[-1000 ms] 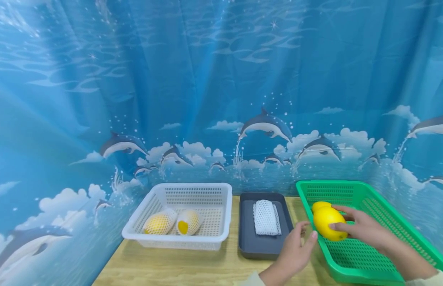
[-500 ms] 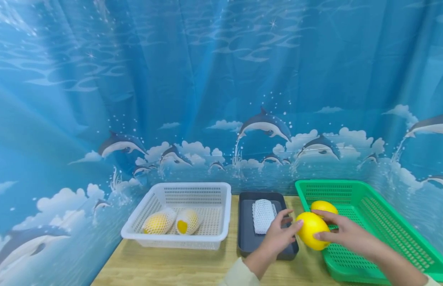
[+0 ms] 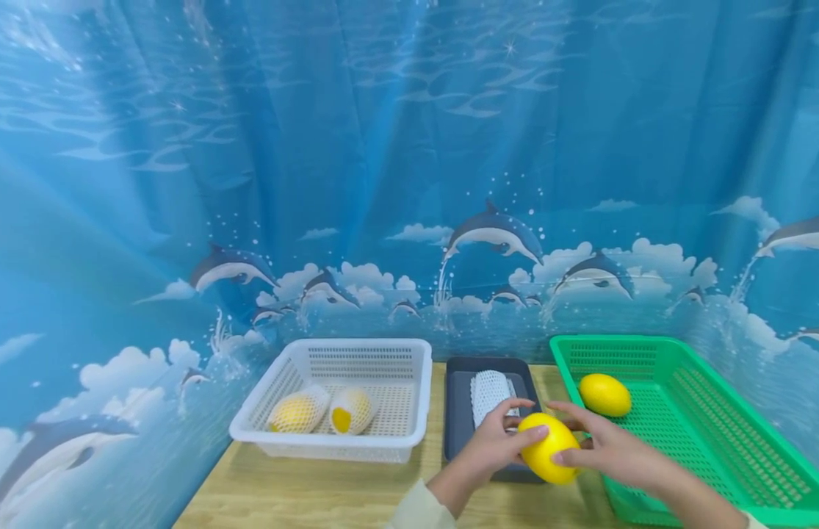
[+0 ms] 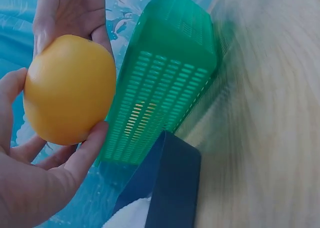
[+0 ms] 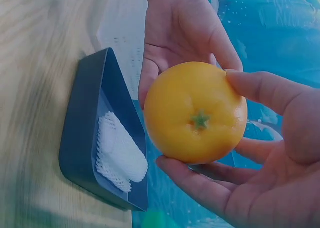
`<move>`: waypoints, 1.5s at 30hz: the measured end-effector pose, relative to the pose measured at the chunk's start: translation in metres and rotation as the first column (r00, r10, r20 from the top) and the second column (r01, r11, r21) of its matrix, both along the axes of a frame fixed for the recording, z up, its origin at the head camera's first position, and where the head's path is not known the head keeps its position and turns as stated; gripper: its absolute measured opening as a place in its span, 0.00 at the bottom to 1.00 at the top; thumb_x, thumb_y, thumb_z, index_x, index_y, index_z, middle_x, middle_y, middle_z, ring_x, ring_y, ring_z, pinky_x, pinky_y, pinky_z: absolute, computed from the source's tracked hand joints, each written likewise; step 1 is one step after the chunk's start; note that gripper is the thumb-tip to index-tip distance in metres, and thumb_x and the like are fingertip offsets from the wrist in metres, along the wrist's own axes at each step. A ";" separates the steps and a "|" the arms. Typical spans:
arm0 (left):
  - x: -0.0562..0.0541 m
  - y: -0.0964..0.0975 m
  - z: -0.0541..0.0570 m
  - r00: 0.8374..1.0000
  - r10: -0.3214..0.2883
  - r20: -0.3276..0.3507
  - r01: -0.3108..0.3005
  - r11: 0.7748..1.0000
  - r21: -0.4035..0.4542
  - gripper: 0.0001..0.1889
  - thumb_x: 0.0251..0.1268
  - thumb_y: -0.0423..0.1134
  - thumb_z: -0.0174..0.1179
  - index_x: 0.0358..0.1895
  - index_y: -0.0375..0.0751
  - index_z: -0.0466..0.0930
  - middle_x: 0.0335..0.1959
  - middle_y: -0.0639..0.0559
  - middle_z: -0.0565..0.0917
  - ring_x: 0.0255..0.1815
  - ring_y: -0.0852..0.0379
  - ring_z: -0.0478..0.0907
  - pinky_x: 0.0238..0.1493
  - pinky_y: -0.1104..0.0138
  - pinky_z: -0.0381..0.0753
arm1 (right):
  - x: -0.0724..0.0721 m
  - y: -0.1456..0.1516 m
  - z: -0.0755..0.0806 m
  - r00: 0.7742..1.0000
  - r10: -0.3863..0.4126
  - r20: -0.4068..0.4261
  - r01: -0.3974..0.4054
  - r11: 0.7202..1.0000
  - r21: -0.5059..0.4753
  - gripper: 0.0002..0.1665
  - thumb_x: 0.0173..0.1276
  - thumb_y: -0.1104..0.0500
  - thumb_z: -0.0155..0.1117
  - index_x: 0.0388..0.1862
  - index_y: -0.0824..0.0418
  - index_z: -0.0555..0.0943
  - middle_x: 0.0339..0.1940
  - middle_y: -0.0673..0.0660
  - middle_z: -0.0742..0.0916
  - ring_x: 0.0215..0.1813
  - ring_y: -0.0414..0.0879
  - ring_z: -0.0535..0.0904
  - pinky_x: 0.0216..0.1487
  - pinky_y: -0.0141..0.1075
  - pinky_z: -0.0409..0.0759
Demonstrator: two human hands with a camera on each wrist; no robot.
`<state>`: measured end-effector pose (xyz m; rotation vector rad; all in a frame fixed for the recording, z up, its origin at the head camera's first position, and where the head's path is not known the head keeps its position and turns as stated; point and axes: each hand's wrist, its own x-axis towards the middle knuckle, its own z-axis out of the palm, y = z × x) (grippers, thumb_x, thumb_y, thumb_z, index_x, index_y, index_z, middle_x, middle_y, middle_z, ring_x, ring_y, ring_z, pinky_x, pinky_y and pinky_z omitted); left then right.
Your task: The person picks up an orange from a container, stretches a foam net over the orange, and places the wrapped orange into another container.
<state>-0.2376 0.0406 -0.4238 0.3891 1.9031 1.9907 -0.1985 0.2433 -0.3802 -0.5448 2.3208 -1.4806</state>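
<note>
Both hands hold one plump yellow fruit (image 3: 546,450) over the front right corner of the dark grey tray (image 3: 457,433). My left hand (image 3: 485,444) grips its left side, thumb in front and fingers behind. On the other side, my right hand (image 3: 614,450) has thumb and fingers around the fruit. The right wrist view shows a small green star-shaped stem end on the fruit (image 5: 200,119), facing the right palm. White foam net sleeves (image 3: 488,393) lie in the tray, partly hidden behind the left hand.
A white basket (image 3: 330,442) at left holds two yellow fruits (image 3: 297,413) in white foam nets. The green basket (image 3: 706,426) at right holds one bare yellow fruit (image 3: 605,394). Behind the wooden table (image 3: 303,492) hangs a blue dolphin-print curtain (image 3: 383,147).
The right hand has carried the yellow fruit left, out of the green basket to the tray's front corner. The left hand has moved left and taken hold of it too.
</note>
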 end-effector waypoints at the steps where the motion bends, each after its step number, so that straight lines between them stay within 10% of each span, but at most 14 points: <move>1: 0.000 -0.002 -0.001 1.000 -0.001 0.008 0.001 1.000 0.002 0.20 0.63 0.43 0.66 0.57 0.50 0.76 0.48 0.49 0.80 0.41 0.52 0.82 0.38 0.54 0.87 | 0.001 -0.002 -0.001 1.000 -0.021 0.006 0.021 1.000 0.005 0.46 0.70 0.56 0.63 0.75 0.71 0.49 0.63 0.80 0.68 0.54 0.65 0.77 0.46 0.56 0.81; 13: 0.000 -0.020 -0.027 0.992 0.062 0.108 -0.071 0.995 0.074 0.19 0.67 0.48 0.61 0.55 0.41 0.77 0.47 0.47 0.79 0.41 0.51 0.81 0.37 0.52 0.86 | 0.007 -0.028 -0.018 0.987 -0.108 -0.121 0.111 0.994 0.014 0.48 0.63 0.56 0.71 0.73 0.70 0.55 0.60 0.80 0.70 0.46 0.58 0.82 0.40 0.46 0.85; 18: 0.002 -0.027 -0.035 0.984 0.045 0.174 -0.069 0.988 0.135 0.25 0.70 0.52 0.56 0.59 0.37 0.73 0.47 0.44 0.81 0.42 0.46 0.83 0.41 0.50 0.85 | 0.008 -0.038 -0.031 0.950 -0.107 -0.294 0.111 0.994 -0.003 0.48 0.59 0.53 0.74 0.71 0.69 0.60 0.59 0.73 0.75 0.52 0.59 0.79 0.44 0.39 0.84; 24: 0.004 -0.034 -0.038 0.952 -0.029 0.306 -0.057 0.962 0.268 0.31 0.70 0.55 0.54 0.66 0.37 0.65 0.50 0.38 0.79 0.49 0.38 0.81 0.47 0.47 0.82 | 0.009 -0.047 -0.042 0.869 -0.140 -0.474 0.186 0.981 0.050 0.48 0.53 0.46 0.76 0.68 0.64 0.67 0.60 0.63 0.79 0.51 0.43 0.78 0.47 0.34 0.82; 33: 0.009 -0.043 -0.041 0.898 -0.134 0.418 -0.003 0.950 0.312 0.33 0.71 0.59 0.49 0.65 0.34 0.67 0.50 0.32 0.80 0.55 0.39 0.79 0.57 0.50 0.77 | 0.006 -0.054 -0.056 0.868 -0.164 -0.468 0.179 0.984 -0.012 0.44 0.56 0.49 0.75 0.67 0.66 0.69 0.59 0.66 0.79 0.50 0.37 0.77 0.45 0.32 0.83; 45: 0.014 -0.049 -0.041 0.993 0.070 0.092 -0.070 0.997 0.007 0.25 0.73 0.53 0.51 0.62 0.39 0.69 0.53 0.45 0.76 0.47 0.50 0.79 0.51 0.54 0.81 | 0.007 -0.055 -0.069 0.927 -0.069 -0.368 0.071 0.997 -0.007 0.44 0.60 0.51 0.73 0.68 0.72 0.65 0.62 0.73 0.75 0.50 0.33 0.76 0.46 0.30 0.82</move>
